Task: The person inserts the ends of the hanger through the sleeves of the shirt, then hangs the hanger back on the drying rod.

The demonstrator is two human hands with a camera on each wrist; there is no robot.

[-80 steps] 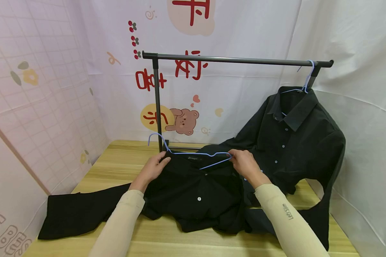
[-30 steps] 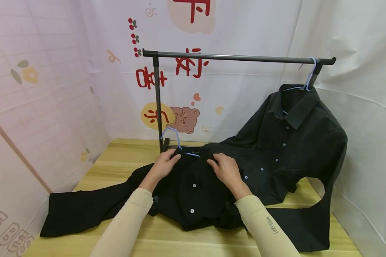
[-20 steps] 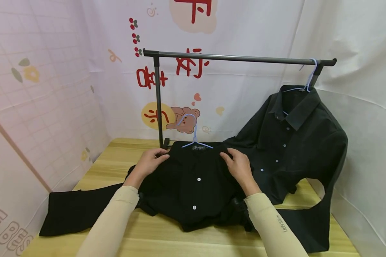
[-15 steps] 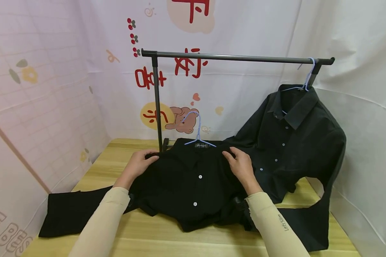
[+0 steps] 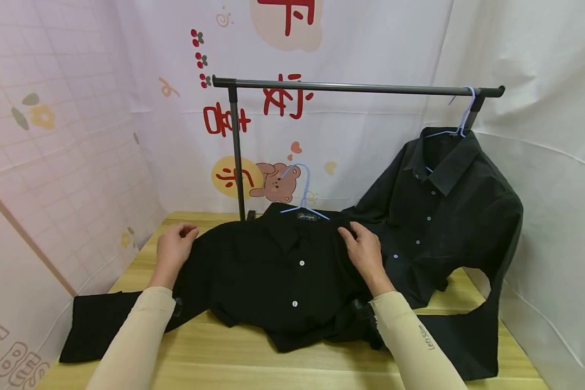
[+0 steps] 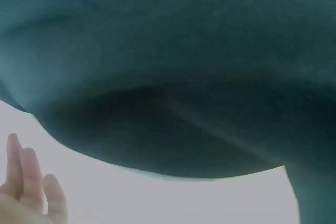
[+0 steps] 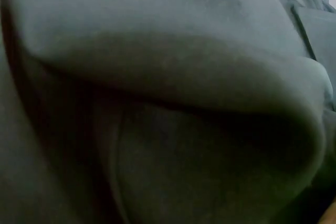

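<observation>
A black shirt (image 5: 253, 271) with white buttons is spread in front of me, its collar toward the rack. A thin blue hanger (image 5: 306, 184) sits inside its neck, the hook sticking up above the label. My left hand (image 5: 171, 253) pinches the upper sleeve, out past the shoulder. On the other side my right hand (image 5: 365, 253) pinches the cloth at the shoulder, thumb and index fingertips together. Fingers (image 6: 32, 177) of the left hand show beneath dark cloth in the left wrist view. Folded shirt cloth (image 7: 173, 72) fills the right wrist view, hiding most of that hand.
Behind the shirt stands a dark metal clothes rack (image 5: 351, 86). Another black shirt (image 5: 448, 206) hangs at its right end on a blue hanger (image 5: 463, 116), its lower part spilling onto the wooden table (image 5: 234, 363). White printed curtains (image 5: 370, 43) enclose the back and sides.
The hanger's hook has gone from leaning left to standing upright at the neck. My left hand has slid leftward along the shoulder to the sleeve, spreading the shirt; my right stays near its shoulder.
</observation>
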